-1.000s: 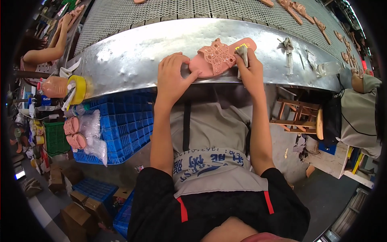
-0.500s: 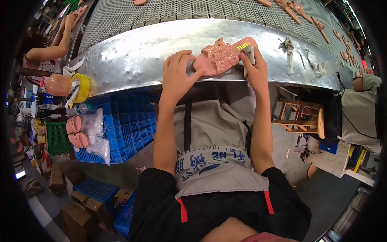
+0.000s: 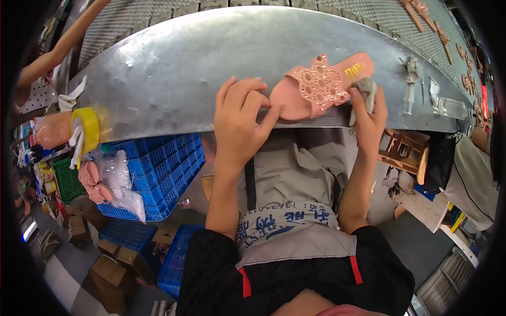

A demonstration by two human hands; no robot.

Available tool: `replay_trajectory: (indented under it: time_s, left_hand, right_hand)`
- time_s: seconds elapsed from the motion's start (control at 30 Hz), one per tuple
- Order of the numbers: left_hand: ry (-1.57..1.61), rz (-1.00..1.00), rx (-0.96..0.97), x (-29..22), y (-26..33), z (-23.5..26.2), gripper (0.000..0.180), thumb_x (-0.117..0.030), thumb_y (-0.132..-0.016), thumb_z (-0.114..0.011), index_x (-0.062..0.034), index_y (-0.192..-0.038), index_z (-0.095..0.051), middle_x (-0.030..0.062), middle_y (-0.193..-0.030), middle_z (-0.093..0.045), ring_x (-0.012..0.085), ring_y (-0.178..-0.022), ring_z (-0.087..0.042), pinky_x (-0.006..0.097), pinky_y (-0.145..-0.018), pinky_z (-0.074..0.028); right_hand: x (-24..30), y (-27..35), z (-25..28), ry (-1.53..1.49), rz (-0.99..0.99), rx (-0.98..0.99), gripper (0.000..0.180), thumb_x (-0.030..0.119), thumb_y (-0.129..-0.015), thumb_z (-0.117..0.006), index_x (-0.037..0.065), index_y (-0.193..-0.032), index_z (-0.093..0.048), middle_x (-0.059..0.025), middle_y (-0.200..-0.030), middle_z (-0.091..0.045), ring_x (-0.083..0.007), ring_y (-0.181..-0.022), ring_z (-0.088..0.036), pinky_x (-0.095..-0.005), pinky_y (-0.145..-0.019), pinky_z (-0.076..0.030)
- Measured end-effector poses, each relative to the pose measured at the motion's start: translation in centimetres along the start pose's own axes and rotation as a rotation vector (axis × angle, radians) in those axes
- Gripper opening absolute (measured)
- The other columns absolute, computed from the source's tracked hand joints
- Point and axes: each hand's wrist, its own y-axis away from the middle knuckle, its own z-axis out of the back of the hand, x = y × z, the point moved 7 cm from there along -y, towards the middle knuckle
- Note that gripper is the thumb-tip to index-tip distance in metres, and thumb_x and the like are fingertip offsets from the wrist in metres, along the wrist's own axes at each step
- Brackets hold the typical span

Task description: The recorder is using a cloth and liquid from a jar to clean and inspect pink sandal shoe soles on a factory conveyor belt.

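Pink sandal (image 3: pixel 287 100) near the counter's front edge, right of centre, sole down, tilted so that the rounded end points left and the narrower end, with gold lettering, up and right; resting flat or slightly lifted, hard to tell. Across the middle, a broad strap (image 3: pixel 322 84) with a glittery, cut-out pattern.

Left grip (image 3: pixel 241 124): fingers loosely curled, thumb tip against the rounded end; pinching or merely touching, cannot tell. Right grip (image 3: pixel 370 113): closed on a bunched grey cloth (image 3: pixel 365 89), right beside the sandal's near edge.

Probably a wiping step in hand, judging by the cloth. Called for next, in all likelihood: a steadying touch on the left, light strokes on the right, without snagging the strap's decoration.

Beneath, a bare metal counter (image 3: pixel 184 68). Farther right on it, a clear bottle (image 3: pixel 452 108) on its side, contents too unclear to tell. At the left end, a pinkish bottle (image 3: pixel 52 130) beside a yellow tape roll (image 3: pixel 87 129).

Below left, a blue crate (image 3: pixel 168 174), inside not visible, with clear plastic bags (image 3: pixel 121 179) and a pair of pink sandals (image 3: pixel 95 181) at its left. Beyond, a green basket (image 3: pixel 70 179), contents hidden; lower, cardboard boxes (image 3: pixel 113 284).
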Motion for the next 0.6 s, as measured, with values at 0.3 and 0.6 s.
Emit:
replay_trajectory:
  time_s: [0.3,0.6]
  left_hand:
    - [0.024,0.12,-0.058,0.7,-0.9,-0.1,0.02,-0.004,-0.08,-0.073,-0.0076,-0.1,-0.069,0.0063,-0.108,-0.067,0.0268,-0.107,-0.065,0.049,-0.104,-0.045]
    - [-0.127,0.066,0.056,-0.1,-1.3,-0.7,0.028,-0.014,-0.073,-0.076,-0.014,-0.101,-0.071,0.0026,-0.112,-0.07,0.0253,-0.105,-0.066,0.05,-0.102,-0.044]
  right_hand:
    - [0.2,-0.2,0.1,0.011,-0.062,-0.03,0.012,0.003,-0.099,-0.063,-0.002,-0.11,-0.06,-0.0088,-0.097,-0.071,-0.0098,-0.085,-0.064,-0.0233,-0.077,-0.049]
    - [-1.0,-0.1,0.7,-0.06,-0.123,-0.061,0.023,0.005,-0.095,-0.067,-0.003,-0.115,-0.057,-0.0099,-0.099,-0.068,-0.0098,-0.08,-0.059,-0.0222,-0.073,-0.046]
